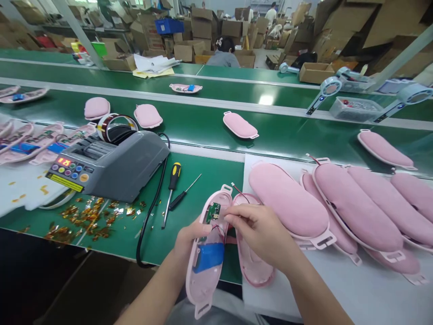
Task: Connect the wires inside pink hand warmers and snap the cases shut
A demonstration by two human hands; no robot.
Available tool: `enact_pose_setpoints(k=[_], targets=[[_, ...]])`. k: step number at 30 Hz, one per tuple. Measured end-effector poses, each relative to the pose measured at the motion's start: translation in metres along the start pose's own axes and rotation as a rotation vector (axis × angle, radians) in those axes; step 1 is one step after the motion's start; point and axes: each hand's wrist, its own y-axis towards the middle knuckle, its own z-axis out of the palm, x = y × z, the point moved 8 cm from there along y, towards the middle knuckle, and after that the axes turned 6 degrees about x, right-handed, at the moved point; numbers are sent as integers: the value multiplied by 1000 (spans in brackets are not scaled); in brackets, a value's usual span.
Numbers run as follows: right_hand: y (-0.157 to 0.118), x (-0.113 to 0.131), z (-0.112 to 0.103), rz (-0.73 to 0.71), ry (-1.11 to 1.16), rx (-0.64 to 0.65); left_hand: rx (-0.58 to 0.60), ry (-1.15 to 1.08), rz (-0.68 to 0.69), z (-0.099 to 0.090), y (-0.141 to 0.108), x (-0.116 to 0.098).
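Note:
My left hand (pixel 189 237) grips an open pink plastic shell (pixel 199 289) by its left edge, thumb over the rim, tilted toward me. Inside it sit a green circuit board (pixel 214 210) and a blue-wrapped block (pixel 209 257), with thin red and dark wires (pixel 218 229) between them. My right hand (pixel 265 230) is closed in a pinch at the shell's right edge, beside the board; I cannot make out what its fingertips hold. Under that hand lies a second pink shell half (pixel 259 271). A thin wire with a white plug (pixel 237 187) sticks up behind it.
Padded pink shells (pixel 358 203) lie on white sheeting at right. A grey tape dispenser (pixel 128 162), two screwdrivers (pixel 173 180), a black cable (pixel 149 221) and amber tape scraps (pixel 88 216) are at left. More pink pieces (pixel 240 125) rest on the green conveyor (pixel 196 119). A person (pixel 223 54) sits beyond.

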Motion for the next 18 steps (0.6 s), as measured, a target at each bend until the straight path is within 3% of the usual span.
enact_pose_setpoints(k=[9, 18], targets=[[-11, 4, 0, 20, -129, 222, -11, -4, -4, 11, -1, -6], [-17, 2, 5, -56, -200, 318, 7, -42, -43, 5, -2, -1]])
